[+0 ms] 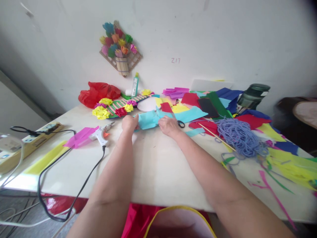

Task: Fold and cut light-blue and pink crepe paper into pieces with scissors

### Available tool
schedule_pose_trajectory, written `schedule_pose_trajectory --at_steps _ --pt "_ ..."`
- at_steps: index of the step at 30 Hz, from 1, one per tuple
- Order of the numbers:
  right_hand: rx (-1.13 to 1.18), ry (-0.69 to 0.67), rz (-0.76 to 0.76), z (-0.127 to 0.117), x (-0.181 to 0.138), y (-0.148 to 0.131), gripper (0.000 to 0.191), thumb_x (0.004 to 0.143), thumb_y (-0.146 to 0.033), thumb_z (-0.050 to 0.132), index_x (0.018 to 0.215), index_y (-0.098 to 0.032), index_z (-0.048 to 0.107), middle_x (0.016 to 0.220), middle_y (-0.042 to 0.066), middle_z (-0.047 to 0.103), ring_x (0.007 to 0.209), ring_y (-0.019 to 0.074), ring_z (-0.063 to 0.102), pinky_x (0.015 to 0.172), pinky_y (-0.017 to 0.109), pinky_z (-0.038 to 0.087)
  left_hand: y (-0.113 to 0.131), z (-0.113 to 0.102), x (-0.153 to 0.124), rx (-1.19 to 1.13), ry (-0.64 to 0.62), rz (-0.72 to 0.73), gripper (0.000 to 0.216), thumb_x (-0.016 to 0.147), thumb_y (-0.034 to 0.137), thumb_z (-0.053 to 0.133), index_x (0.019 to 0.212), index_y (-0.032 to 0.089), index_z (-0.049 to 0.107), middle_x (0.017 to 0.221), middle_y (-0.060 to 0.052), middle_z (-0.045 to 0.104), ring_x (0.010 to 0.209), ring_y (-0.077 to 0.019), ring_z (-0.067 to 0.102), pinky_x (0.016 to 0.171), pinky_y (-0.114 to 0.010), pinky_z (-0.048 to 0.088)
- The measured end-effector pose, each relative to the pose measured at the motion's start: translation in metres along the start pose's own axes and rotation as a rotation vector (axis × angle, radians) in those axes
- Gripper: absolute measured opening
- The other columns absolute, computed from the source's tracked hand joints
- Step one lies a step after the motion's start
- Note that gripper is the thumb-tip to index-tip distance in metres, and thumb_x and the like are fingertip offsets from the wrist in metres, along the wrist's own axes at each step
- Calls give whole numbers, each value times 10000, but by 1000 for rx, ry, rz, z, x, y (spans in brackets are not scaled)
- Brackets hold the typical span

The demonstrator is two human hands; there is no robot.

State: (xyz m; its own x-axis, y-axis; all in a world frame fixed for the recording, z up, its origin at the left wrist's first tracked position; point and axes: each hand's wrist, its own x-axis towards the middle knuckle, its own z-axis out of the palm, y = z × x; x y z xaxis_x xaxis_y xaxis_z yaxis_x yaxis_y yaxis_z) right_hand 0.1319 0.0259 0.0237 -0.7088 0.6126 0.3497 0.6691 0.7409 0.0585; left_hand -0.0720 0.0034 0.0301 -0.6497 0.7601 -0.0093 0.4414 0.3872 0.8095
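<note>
One light-blue paper piece [148, 119] is pinched by the left hand [129, 123] and the right hand [168, 126], stretched between them over the worktop [158, 165], its shaping seemingly in hand and an even grip likely called for next.

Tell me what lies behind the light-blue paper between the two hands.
A white rounded piece and a red paper piece. Whatever the light-blue paper covers on the table cannot be seen.

Pretty plain whitish wall [223, 33], reddish "Z17" lettering [175, 60] on it. White table [158, 172] right up against it. Grey floor [37, 233] lower left, some glare [27, 181] on table.
</note>
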Motion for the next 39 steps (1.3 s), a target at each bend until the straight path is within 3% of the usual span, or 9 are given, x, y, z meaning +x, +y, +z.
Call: schedule_pose_trajectory --at_steps 3,6,13,17,21,24,28,32,39 --pt "75 133 93 0 1 3 257 824 -210 408 919 -173 644 993 89 641 986 216 483 729 297 375 2 -3 1 -67 -118 -73 495 709 605 459 511 177 610 409 -118 541 502 -267 589 502 -344 427" --pt "124 234 196 -1 3 6 261 800 -205 425 964 -167 624 1016 88 631 981 220 483 778 307 371 8 -8 -4 -163 -394 -179 586 672 696 426 482 171 605 427 -145 560 471 -268 580 456 -346 421" --pt "225 358 272 -5 6 9 239 771 -191 434 916 -152 620 968 84 638 954 209 510 816 292 378 13 -7 -14 -481 -810 -308 737 658 760 329 642 98 652 725 -252 651 736 -333 643 573 -369 503" --pt "324 375 86 -1 6 7 208 750 -167 464 883 -156 624 1034 68 638 975 177 526 869 272 372 12 -2 -14 -713 -739 -319 571 663 660 497 750 110 622 739 -203 660 806 -322 638 641 -392 518" --pt "399 343 5 2 4 4 163 725 -165 500 810 -177 639 1074 64 630 1011 182 525 900 309 373 11 6 -10 -860 -506 -294 221 674 286 664 836 166 574 724 -70 663 735 -227 647 663 -365 535" --pt "508 335 6 2 3 5 149 705 -180 524 796 -175 642 1110 72 613 1045 192 514 898 328 385 9 12 -8 -866 -425 -251 210 646 130 666 829 158 566 723 -48 659 705 -183 643 667 -318 541" --pt "843 433 269 4 6 12 247 755 -303 479 911 -168 615 1126 79 593 1035 201 523 754 312 460 4 13 -8 -895 -485 -17 250 610 211 716 811 124 594 761 -83 670 757 -205 647 709 -332 536" --pt "1227 438 589 8 12 19 417 736 -477 494 1002 -166 571 943 62 627 822 174 589 611 272 475 1 13 -11 -933 -592 163 328 588 278 740 848 115 626 789 -91 684 799 -221 648 744 -354 527" --pt "1375 438 543 4 15 15 495 678 -315 606 1155 -196 544 535 -79 488 511 82 480 551 210 426 2 19 -12 -895 -676 180 339 590 306 747 856 116 656 786 -92 695 776 -221 654 731 -337 528"
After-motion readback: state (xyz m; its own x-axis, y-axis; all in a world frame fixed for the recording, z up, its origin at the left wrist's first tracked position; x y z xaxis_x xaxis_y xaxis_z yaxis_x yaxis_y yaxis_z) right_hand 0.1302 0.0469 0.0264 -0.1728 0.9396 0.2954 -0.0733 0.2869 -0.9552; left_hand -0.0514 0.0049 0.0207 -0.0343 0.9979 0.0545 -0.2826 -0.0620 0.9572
